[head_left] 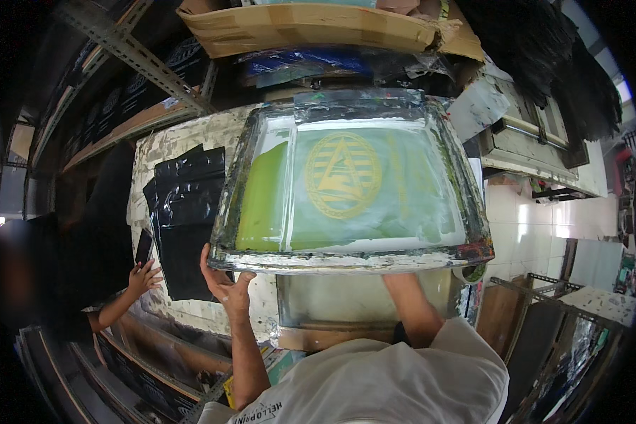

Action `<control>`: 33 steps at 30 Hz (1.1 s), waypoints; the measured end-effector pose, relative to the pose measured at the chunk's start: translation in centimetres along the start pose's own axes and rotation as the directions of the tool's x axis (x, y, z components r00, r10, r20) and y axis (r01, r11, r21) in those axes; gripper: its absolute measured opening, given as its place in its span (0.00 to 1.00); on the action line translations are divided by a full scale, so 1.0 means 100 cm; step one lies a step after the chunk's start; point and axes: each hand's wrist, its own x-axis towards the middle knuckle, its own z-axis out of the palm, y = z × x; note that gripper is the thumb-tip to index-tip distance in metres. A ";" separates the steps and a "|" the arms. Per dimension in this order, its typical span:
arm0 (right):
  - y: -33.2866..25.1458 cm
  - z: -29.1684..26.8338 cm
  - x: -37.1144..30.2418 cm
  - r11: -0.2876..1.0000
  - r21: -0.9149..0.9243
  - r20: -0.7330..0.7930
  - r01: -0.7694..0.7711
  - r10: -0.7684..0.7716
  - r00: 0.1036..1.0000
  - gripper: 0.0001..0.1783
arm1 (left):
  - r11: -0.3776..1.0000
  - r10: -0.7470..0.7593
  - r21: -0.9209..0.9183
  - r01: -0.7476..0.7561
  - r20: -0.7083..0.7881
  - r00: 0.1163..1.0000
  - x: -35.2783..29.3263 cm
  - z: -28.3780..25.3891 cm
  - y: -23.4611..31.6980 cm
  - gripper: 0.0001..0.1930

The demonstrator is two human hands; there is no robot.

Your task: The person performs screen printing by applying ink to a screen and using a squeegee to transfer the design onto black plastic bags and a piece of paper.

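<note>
A screen printing frame (346,263) with paint-stained edges takes up the middle, its near edge raised above the work table. Its green mesh (410,205) carries a yellowish round emblem (343,175), with an olive-green band at the left. My left hand (227,288) grips the near left corner, with fingers at the outer side and the thumb under the near edge. My right forearm (413,304) reaches beneath the frame, which hides that hand. Under the raised edge lies a pale flat board (332,300) with a wooden front strip.
Black plastic sheets (187,191) lie on the stained table (148,148) at left. A co-worker's hand (145,277) rests by the table edge near a dark flat object (143,246). Metal shelving (141,53), a cardboard box (311,32) and a side bench (530,166) surround the table.
</note>
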 end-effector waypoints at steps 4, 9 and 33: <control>0.004 0.017 0.029 0.998 -0.064 0.009 0.001 0.000 1.000 0.27 | 1.000 0.000 -0.013 0.000 0.003 1.000 0.001 0.001 0.002 0.59; 0.023 0.040 0.024 0.994 -0.106 0.057 -0.029 0.035 0.998 0.28 | 1.000 0.000 0.005 0.000 0.010 1.000 0.000 0.000 0.001 0.59; 0.044 0.048 0.083 0.969 -0.245 0.052 -0.028 0.042 0.998 0.29 | 0.998 -0.017 -0.058 0.017 -0.014 1.000 -0.001 0.002 0.001 0.61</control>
